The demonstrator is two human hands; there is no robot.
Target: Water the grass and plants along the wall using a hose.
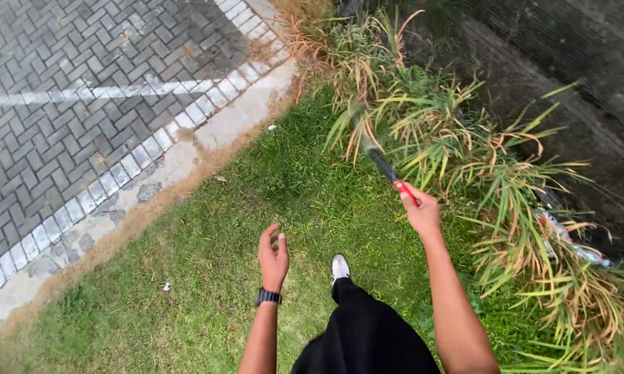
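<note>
My right hand grips the red handle of a long dark-bladed cutting tool. The blade points up and left into a clump of tall green and yellow grass, blurred as if moving. My left hand hangs free over the lawn with its fingers loosely apart and holds nothing; a black watch sits on that wrist. Below the hands I see my black trouser leg and a white shoe on the short grass.
A concrete kerb runs diagonally between the lawn and grey brick paving at the left. A dark ditch or wall lies behind the tall grass at the right, with plastic bottles among the stems.
</note>
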